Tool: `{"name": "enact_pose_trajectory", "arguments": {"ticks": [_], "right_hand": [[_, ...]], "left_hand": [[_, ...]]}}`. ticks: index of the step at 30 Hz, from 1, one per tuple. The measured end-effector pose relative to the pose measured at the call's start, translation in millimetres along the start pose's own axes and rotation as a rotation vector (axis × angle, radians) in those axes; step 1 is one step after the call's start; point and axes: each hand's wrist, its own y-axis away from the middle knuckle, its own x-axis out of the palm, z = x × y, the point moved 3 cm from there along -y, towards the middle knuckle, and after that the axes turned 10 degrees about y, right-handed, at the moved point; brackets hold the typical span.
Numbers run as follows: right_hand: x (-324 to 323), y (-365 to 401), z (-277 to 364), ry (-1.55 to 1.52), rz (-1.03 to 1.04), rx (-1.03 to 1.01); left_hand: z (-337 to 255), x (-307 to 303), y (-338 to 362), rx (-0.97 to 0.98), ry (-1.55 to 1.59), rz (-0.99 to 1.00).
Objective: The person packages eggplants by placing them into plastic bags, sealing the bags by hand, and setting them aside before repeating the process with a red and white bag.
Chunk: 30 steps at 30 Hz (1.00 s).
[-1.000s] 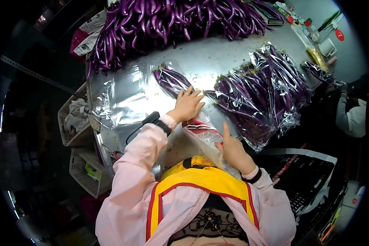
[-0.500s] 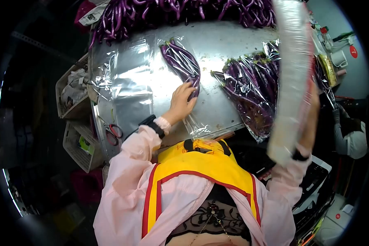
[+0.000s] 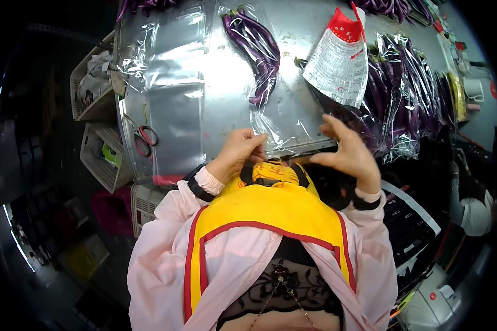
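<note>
Long purple eggplants (image 3: 262, 52) lie in a clear plastic bag (image 3: 276, 129) on the metal table, with the bag's loose end towards me. My left hand (image 3: 242, 150) is closed at that end, thumb and fingertips pinched on the film by the table's front edge. To the right of the bag, my right hand (image 3: 350, 154) is in the air with its fingers apart and nothing in them. Beyond it, a white printed bag with a red end (image 3: 339, 63) rests beside and partly over bagged eggplants (image 3: 406, 88).
Flat clear bags (image 3: 174, 110) are laid along the table's left side, near red-handled scissors (image 3: 145, 140). Loose eggplants (image 3: 389, 8) line the far edge. Crates (image 3: 102, 160) stand at the left. Another person (image 3: 475, 204) is at the right.
My left hand has come off the eggplants, back to the bag's loose end. My right hand has moved left, letting go of the long whitish thing. More bagged eggplants show at right.
</note>
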Motion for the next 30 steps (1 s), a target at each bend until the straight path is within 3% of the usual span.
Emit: {"name": "enact_pose_trajectory", "arguments": {"ticks": [3, 5, 6, 9, 10, 11, 13, 15, 17, 20, 23, 25, 26, 29, 30], "right_hand": [[42.0, 6.0, -5.3, -0.049, -0.003, 0.172], [70.0, 10.0, -29.9, -0.112, 0.119, 0.255], [87.9, 15.5, -41.6, -0.445, 0.014, 0.265], [93.2, 32.0, -47.9, -0.726, -0.077, 0.457], [92.7, 33.5, -44.5, -0.758, -0.102, 0.459], [93.3, 34.5, -43.2, -0.760, -0.103, 0.467], [94.2, 35.5, -39.1, -0.649, -0.086, 0.431], [97.8, 34.9, -30.9, -0.647, -0.105, 0.415], [102.0, 33.6, -29.5, -0.530, -0.194, 0.297], [93.3, 32.2, -9.6, -0.393, -0.199, 0.238], [88.5, 31.9, -10.5, -0.320, -0.230, 0.212], [85.1, 33.1, -24.0, -0.130, -0.337, 0.189], [86.4, 33.0, -28.3, -0.189, -0.315, 0.234], [89.6, 33.9, -18.4, -0.395, -0.235, 0.285], [91.0, 33.9, -13.9, -0.409, -0.201, 0.240]], "left_hand": [[12.6, -5.7, -3.6, -0.014, 0.063, 0.056], [18.1, -13.0, -6.5, -0.016, 0.111, 0.087], [19.1, -22.9, -6.9, 0.008, 0.083, 0.077], [17.8, -33.0, -3.7, 0.059, -0.065, -0.035], [17.4, -33.8, -0.1, 0.020, 0.126, -0.064], [15.2, -31.7, 3.5, -0.017, 0.317, -0.092], [12.3, -11.0, 21.6, -0.026, 0.251, -0.145], [16.1, 3.6, 30.1, 0.106, -0.265, -0.024], [12.9, 11.6, 27.8, 0.277, -0.673, -0.091], [41.2, 1.6, 0.3, 0.306, -0.572, -0.094], [43.1, -8.2, 2.8, 0.354, -0.734, -0.100], [33.5, -18.7, 19.6, 0.513, -0.879, -0.200], [36.5, -30.2, 19.1, 0.388, -0.834, -0.127], [54.8, -20.6, 23.7, 0.404, -0.572, -0.032], [51.8, -12.6, 24.5, 0.265, -0.509, 0.035]]}}
